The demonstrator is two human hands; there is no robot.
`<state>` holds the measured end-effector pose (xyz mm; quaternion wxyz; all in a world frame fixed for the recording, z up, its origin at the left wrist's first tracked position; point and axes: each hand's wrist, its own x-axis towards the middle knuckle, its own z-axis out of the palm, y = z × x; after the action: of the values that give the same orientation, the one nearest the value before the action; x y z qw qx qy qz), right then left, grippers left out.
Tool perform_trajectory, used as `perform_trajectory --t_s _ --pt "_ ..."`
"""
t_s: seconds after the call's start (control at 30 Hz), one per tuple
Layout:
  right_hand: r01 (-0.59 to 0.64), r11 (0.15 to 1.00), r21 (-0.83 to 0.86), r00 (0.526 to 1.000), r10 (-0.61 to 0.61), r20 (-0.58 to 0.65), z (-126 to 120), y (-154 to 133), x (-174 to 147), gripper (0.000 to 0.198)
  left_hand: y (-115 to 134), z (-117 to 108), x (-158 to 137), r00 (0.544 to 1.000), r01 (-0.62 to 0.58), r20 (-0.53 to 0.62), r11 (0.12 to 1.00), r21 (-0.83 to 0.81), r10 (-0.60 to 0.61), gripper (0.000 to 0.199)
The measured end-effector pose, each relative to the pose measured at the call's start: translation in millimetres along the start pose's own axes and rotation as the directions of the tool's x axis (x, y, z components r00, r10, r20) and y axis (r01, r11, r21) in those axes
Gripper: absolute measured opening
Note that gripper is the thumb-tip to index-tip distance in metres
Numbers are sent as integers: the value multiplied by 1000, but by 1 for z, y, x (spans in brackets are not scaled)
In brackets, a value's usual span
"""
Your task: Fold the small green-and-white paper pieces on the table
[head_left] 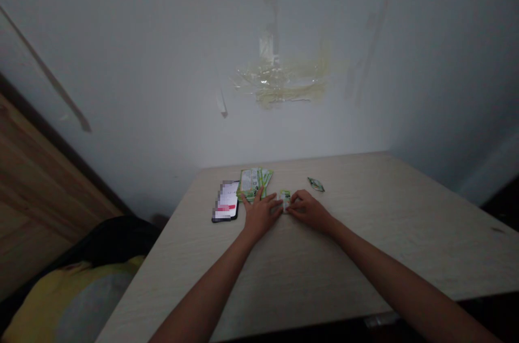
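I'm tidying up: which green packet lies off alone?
The lone packet just beyond the right hand; a second packet is between that and the left hand, the others form the pile beside the phone.

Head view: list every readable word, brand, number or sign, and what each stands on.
No text is readable.
Piled green-and-white packets: printing too small and blurred.
Middle packet: markings too small, partly covered.
Far-right packet: markings too small.
Phone: screen partly pixelated, the rest too blurred.
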<state>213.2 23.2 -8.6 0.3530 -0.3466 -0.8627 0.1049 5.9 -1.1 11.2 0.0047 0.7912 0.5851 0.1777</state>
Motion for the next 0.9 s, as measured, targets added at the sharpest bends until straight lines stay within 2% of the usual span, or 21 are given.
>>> perform_trajectory --t_s 0.17,0.47,0.9 --pt "31 999 -38 999 -32 -18 1 0 0 11 1 1 -1 999 -2 -45 1000 12 2 26" --pt "-44 977 -207 997 29 -71 11 10 5 15 3 -2 0 998 62 4 997 42 -62 29" --pt "-157 915 -371 987 129 -99 13 11 15 19 -4 5 1 1000 15 -12 1000 4 -15 26"
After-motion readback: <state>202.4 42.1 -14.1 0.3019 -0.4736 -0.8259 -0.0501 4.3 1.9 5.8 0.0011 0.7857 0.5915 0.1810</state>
